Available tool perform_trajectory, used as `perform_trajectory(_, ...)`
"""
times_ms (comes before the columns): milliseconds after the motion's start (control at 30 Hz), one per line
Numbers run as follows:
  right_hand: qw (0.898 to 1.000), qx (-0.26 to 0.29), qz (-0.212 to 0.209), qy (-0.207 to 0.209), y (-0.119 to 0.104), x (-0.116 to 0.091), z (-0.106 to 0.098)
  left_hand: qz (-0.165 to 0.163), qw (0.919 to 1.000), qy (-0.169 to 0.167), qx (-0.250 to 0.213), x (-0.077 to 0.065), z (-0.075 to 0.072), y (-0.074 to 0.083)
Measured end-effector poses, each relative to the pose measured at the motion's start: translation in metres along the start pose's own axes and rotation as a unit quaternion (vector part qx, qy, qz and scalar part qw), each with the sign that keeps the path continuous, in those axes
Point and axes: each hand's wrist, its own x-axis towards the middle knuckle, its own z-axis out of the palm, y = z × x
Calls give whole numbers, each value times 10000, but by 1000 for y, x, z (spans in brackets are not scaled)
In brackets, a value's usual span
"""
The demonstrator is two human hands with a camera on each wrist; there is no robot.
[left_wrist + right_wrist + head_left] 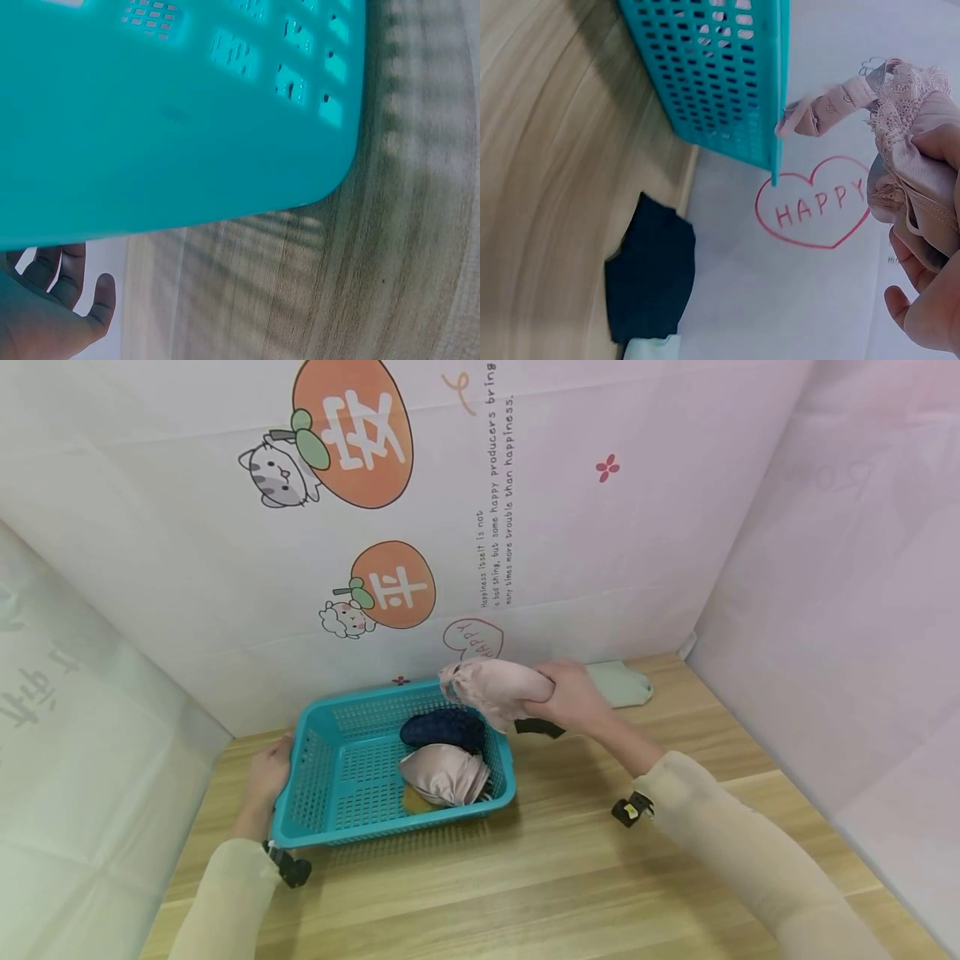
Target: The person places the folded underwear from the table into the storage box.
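Note:
My right hand [573, 693] holds a folded light pink bra [495, 685] above the right end of a turquoise basket [397, 831]. In the right wrist view, its lace edge and a dangling hook band [832, 109] show. Inside the basket, at its right side, lie a dark navy folded garment [442, 728], a satin pinkish-beige folded piece [444, 772] and a mustard one [416, 802] mostly hidden under that. At the basket's left outer side rests my left hand [268, 768]. Its thumb stands apart from the basket in the left wrist view, with the fingers loosely bent near the rim.
On the wooden table [465, 893], right of the basket, lie a dark cloth [652, 270] and a pale green cloth [621, 683] near the back wall. White printed sheets [570, 543] form walls behind and on both sides. The basket stands near the back wall.

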Motion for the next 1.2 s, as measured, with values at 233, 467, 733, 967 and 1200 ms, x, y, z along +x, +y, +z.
perform_trajectory(233, 9998, -10, -106, -183, -23, 7, 8, -55, 9999, 76, -101, 0, 1, -3)
perform_trajectory(467, 9993, 81, -171, -336, -42, 13, 21, -53, 9999, 75, -137, 1, 1, -5)
perform_trajectory(733, 9981, 63, -446, -429, -56, 20, 41, -136, 9998, 58, -160, 2, -1, -4)
perform_trajectory(967, 9964, 158, -659, -517, -69, 21, 53, -163, 9998, -2, -101, 3, -2, -3)
perform_trajectory(1200, 9941, 170, -909, -566, -78, 20, 63, -118, 9998, 38, -180, 4, -1, -3)
